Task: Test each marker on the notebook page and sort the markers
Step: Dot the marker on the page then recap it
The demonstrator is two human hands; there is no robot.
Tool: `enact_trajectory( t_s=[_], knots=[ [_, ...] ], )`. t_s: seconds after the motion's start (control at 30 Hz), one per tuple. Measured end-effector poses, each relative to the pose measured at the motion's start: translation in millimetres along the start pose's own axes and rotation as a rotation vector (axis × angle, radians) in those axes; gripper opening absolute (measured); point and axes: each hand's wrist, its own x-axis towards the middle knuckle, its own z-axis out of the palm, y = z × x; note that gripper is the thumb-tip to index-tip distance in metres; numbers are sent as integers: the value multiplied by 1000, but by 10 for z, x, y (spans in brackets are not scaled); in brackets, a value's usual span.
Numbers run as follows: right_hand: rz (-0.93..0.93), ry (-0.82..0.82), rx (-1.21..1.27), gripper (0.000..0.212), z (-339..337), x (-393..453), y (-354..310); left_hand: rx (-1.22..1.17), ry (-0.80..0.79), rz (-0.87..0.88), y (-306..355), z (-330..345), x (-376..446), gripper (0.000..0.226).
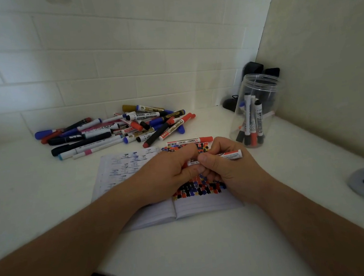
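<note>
White tiled wall and a pale bench (pixel 50 191) fill the head view, with an open notebook (pixel 123 175) lying flat near the front edge, its right page crowded with red, blue and black test dabs. Over that page a white marker (pixel 230 155) with a red label is held level between both hands: the left hand (pixel 170 171) is curled round its left end, the right hand (pixel 229 166) pinches the barrel between thumb and fingers. Whether the cap is on or off cannot be told, since the fingers hide that end. Behind the notebook a red-capped marker (pixel 189 141) lies alone, and farther back a loose pile of markers (pixel 115 130) is spread. A clear jar (pixel 257 110) at the right holds a few sorted markers upright.

The cap is probably being worked. A straight pull along the barrel is advised, with the tip kept over the page so that stray ink lands on paper.
</note>
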Motion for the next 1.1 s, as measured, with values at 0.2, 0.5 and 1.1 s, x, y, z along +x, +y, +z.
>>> enact_trajectory(
  t_s=[0.2, 0.5, 1.1],
  knots=[
    [-13, -5, 15, 23, -11, -23, -15, -28, 6, -30, -6, -17, -5, 9],
    [122, 48, 416, 12, -442, -7, -107, -123, -8, -214, -44, -96, -79, 29],
    [286, -53, 74, 12, -489, -51, 45, 153, -39, -147, -220, -105, -19, 27]
  ],
)
